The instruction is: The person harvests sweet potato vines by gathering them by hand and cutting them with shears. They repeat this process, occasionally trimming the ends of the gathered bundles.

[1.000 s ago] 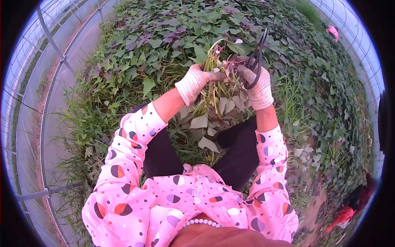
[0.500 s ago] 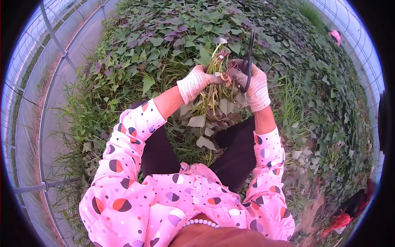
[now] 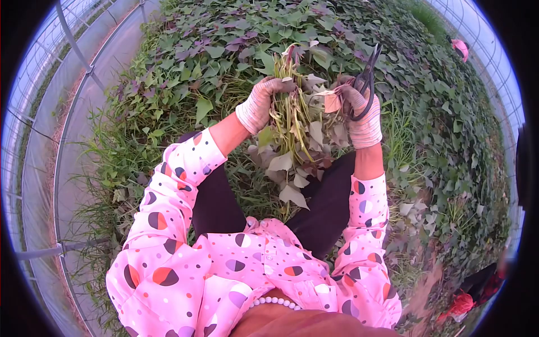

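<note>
My left hand (image 3: 264,101), in a light striped work glove, is closed around a bunch of vine cuttings (image 3: 292,121). Their stems stick up above the fist and the pale leaf undersides hang below it. My gloved right hand (image 3: 362,112) holds black-handled scissors (image 3: 366,84), blades pointing up, with the handle loops around the fingers. Reddish stems with a pinkish, pale leaf (image 3: 332,102) are also pinched between the right thumb and fingers. Both hands are raised over my bent knees, a little apart.
Dense leafy vines (image 3: 236,39), green and purple, spread ahead and to the right. Grass (image 3: 112,191) grows at the left beside a greenhouse frame pipe (image 3: 62,140). Someone in pink (image 3: 460,49) is far right; red and dark items (image 3: 463,303) lie lower right.
My hands have drawn apart, the right moving rightward with the scissors and some stems. The bunch in my left hand now hangs more in view.
</note>
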### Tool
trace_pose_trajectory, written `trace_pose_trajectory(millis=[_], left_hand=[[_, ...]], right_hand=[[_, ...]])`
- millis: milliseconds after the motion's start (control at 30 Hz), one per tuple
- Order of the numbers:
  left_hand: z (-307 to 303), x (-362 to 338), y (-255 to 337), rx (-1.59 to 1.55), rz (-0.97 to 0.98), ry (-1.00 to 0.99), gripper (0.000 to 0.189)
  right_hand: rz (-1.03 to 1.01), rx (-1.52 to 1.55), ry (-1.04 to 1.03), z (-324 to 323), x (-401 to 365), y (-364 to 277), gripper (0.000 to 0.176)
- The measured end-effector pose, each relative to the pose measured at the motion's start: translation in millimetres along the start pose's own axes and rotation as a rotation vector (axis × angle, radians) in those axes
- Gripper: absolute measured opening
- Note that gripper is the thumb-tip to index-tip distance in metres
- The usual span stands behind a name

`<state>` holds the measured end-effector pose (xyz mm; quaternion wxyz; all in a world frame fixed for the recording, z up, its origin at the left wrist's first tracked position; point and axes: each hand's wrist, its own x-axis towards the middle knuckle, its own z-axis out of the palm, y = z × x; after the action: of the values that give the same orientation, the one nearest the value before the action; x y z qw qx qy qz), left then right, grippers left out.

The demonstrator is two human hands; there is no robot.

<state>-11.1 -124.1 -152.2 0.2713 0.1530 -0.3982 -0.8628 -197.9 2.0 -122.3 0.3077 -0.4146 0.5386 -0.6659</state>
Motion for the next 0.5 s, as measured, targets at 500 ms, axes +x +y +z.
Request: trace_pose_trajectory(millis=[500], left_hand=[[2.2,-6.3,-1.5,0.325,-0.1,-0.256,0.049]], right_hand=[[0.156,0.075,-0.197,8.2,6.2,23.5,0.027]])
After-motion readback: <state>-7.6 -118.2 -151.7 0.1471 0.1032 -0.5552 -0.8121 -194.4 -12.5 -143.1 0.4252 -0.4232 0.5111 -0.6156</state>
